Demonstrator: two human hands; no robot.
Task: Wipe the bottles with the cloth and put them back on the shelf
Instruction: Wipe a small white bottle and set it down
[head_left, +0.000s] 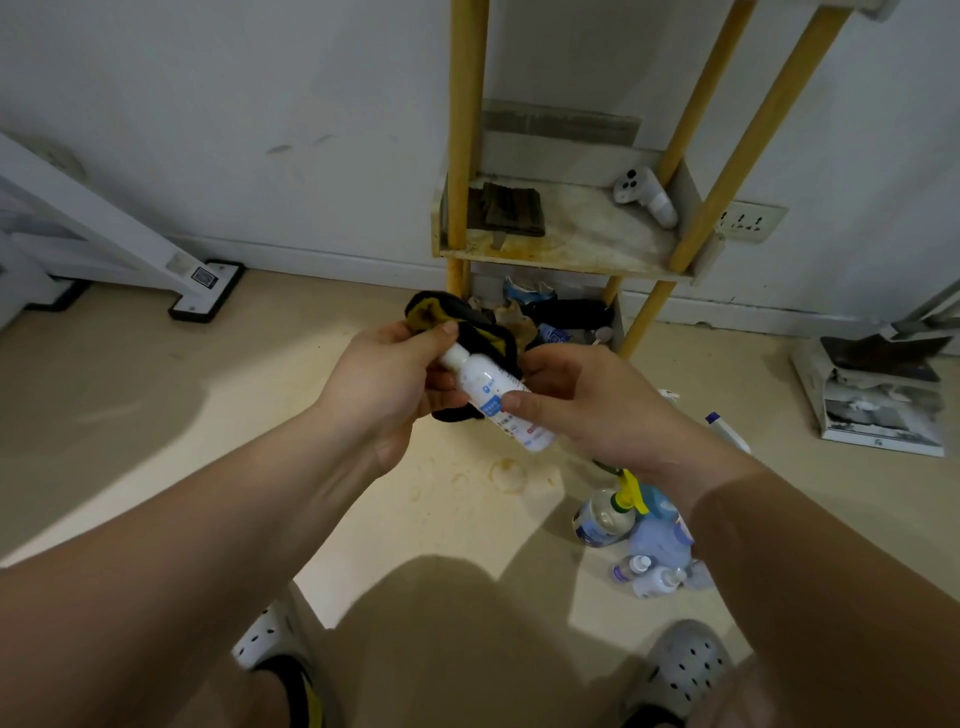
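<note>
Right hand (587, 402) holds bottle (493, 397) cap up-left.

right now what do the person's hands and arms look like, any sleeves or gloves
The left hand and right hand are bare: no gloves, rings or watch visible. The left forearm and right forearm are uncovered too, with no sleeve in view.

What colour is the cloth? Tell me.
Black with mustard yellow. The head view shows it best: the cloth is bunched behind the bottle in the left hand.
</note>
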